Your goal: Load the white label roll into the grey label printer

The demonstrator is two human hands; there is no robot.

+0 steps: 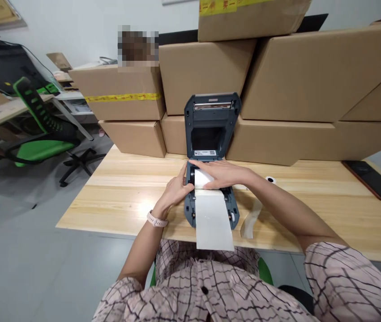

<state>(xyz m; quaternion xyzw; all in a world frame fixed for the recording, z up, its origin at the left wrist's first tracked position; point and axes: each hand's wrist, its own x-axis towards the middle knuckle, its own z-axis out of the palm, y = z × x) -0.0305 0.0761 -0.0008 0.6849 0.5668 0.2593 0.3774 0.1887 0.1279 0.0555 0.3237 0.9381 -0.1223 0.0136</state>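
A dark grey label printer (189,213) stands on the wooden table with its lid (212,120) raised. Inside it sits a roll of white labels (202,178), and a strip of blank label paper (212,221) runs from it over the printer's front and past the table edge. My left hand (176,190) grips the printer's left side, thumb over the inner edge beside the roll. Lying across the roll, my right hand (222,174) holds it between thumb and fingers; part of the roll is hidden beneath.
Cardboard boxes (277,80) are stacked along the table's back. A loose paper strip (251,219) and a small white roll (271,180) lie right of the printer. A black tablet-like slab (374,179) rests at far right. A green chair (44,145) stands left; another person's head shows behind boxes.
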